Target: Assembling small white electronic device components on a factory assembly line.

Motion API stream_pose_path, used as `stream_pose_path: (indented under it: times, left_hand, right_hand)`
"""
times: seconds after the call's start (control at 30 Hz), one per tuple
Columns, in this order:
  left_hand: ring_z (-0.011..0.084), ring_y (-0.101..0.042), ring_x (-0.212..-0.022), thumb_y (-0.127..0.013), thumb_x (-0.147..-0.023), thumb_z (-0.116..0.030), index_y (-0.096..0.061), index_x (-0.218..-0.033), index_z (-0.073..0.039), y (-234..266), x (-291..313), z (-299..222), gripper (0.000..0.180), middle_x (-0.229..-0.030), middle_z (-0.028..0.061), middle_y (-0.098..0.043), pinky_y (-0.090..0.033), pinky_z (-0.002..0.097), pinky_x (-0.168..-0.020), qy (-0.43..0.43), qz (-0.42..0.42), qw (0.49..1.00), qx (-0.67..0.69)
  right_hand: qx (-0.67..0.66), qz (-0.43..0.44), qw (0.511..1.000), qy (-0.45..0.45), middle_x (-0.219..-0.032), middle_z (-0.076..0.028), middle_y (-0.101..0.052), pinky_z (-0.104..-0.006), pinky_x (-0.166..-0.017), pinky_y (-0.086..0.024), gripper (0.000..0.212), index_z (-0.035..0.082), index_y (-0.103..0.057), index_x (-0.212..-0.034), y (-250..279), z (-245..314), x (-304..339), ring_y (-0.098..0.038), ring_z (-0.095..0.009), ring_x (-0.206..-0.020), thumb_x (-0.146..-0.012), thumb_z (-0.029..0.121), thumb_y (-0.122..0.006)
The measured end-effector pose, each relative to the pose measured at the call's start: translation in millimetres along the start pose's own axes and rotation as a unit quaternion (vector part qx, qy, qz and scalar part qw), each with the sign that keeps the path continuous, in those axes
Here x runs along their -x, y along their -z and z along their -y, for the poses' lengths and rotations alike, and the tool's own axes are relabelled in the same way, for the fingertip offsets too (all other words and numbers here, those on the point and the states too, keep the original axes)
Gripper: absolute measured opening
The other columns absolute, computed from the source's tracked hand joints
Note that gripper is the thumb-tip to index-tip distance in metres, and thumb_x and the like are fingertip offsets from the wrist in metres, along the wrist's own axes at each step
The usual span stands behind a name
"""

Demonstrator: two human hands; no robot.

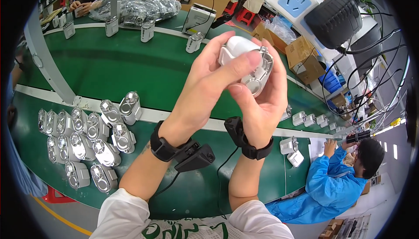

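Between both my hands, above the green conveyor belt [152, 77], is a white device housing [240, 46], an oblong plastic unit with a clear end that has a round ring in it. My left hand [208, 81] grips it from the left, its thumb laid across the clear end. My right hand [267, 101] wraps the other side, thumb near the ring. Similar housings [81, 145] stand in a cluster on the green bench to the left. A black strap with a small camera sits on each of my wrists.
More housings [194, 42] line the belt's far side, and a pair [289, 145] stands at the right. A power strip [297, 1] with a black adapter [334, 19] hangs at upper right. A metal post [48, 60] rises at left. A person in blue [334, 182] works at right.
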State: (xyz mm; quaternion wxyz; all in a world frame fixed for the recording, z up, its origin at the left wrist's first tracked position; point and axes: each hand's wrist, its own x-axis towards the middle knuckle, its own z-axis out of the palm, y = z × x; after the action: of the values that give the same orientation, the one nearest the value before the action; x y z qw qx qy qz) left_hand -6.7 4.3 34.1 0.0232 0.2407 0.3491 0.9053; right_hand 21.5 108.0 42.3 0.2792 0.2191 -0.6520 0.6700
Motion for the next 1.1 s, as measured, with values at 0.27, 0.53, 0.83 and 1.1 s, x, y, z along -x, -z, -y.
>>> stream_pose_path:
  times: [0.27, 0.53, 0.83, 1.1]
  left_hand:
    - [0.0131, -0.061, -0.093, -0.065, -0.087, -0.027, -0.037, -0.138, 0.003, 4.3, 0.2, -2.0, 0.066, -0.116, 0.0098, -0.055, -0.055, 0.027, -0.072, 0.006, 0.043, 0.999, -0.008]
    - [0.0131, -0.06, -0.095, -0.073, -0.081, -0.022, -0.039, -0.134, 0.005, 6.2, -1.6, -1.2, 0.068, -0.112, 0.0099, -0.059, -0.052, 0.0267, -0.079, -0.063, 0.002, 0.998, -0.027]
    - [0.0142, -0.058, -0.102, -0.078, -0.076, -0.018, -0.038, -0.138, 0.004, 0.6, -0.7, 6.1, 0.077, -0.116, 0.0096, -0.057, -0.05, 0.0268, -0.085, -0.129, -0.015, 0.989, -0.067]
    - [0.0239, -0.057, -0.101, -0.086, -0.06, -0.022, -0.05, -0.13, 0.001, 14.9, -7.6, 2.2, 0.082, -0.114, 0.014, -0.056, -0.048, 0.0335, -0.084, -0.449, -0.06, 0.756, -0.472]
  right_hand:
    - [0.168, 0.05, 0.967, 0.182, -0.14, -0.017, -0.044, -0.0381, -0.105, -0.041, 0.079, -0.002, -0.035, -0.137, 12.2, -20.6, -1.3, -0.048, -0.026, -0.126, -0.074, 0.009, -0.08]
    - [0.258, 0.015, 0.901, 0.348, -0.125, -0.028, -0.055, -0.0412, -0.088, -0.056, 0.044, -0.001, -0.061, -0.105, 13.6, -13.3, -0.1, -0.06, -0.037, -0.112, -0.068, 0.002, -0.083]
    - [0.29, 0.012, 0.842, 0.454, -0.116, -0.03, -0.06, -0.0405, -0.083, -0.058, 0.024, -0.004, -0.063, -0.095, 13.5, -19.7, -3.5, -0.065, -0.037, -0.105, -0.073, -0.008, -0.073]
    - [-0.001, -0.019, 0.987, 0.158, -0.121, -0.025, -0.059, -0.029, -0.088, -0.052, 0.039, -0.012, -0.056, -0.121, -0.8, 11.8, 7.1, -0.065, -0.022, -0.1, -0.082, -0.008, -0.057]
